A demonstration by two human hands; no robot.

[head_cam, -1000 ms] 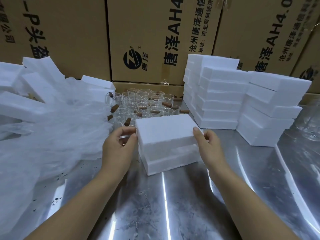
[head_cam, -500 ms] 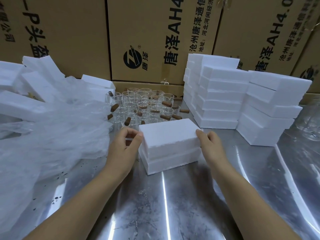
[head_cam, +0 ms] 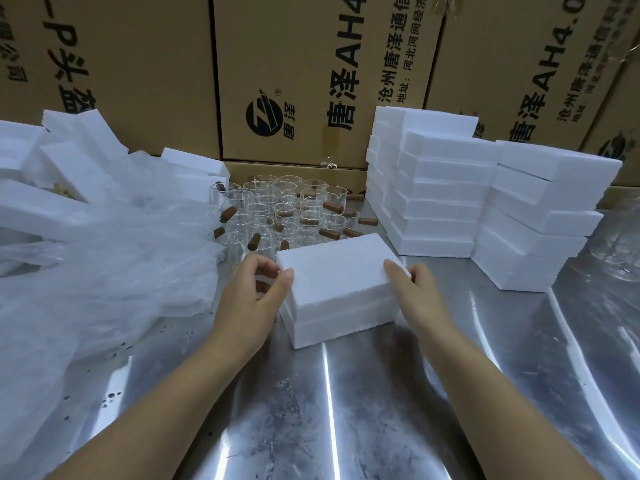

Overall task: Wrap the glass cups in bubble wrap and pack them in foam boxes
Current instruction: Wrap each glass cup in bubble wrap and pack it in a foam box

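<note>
A white foam box (head_cam: 337, 289) sits closed on the steel table (head_cam: 346, 410) in front of me, its lid seated on the base. My left hand (head_cam: 251, 299) pinches the lid's left end between thumb and fingers. My right hand (head_cam: 414, 292) grips the lid's right end. Behind the box stand several clear glass cups (head_cam: 287, 209) with brown wooden handles. A heap of clear bubble wrap (head_cam: 104, 271) lies to the left, touching the cups.
Stacks of closed foam boxes (head_cam: 450, 188) stand at the right. Loose foam pieces (head_cam: 52, 174) lie at the far left under the wrap. Brown cardboard cartons (head_cam: 311, 74) wall off the back. A glass object (head_cam: 623, 244) shows at the right edge.
The lid, raised above the base a second ago, has come down and now sits flush on it. Both hands stayed at its ends.
</note>
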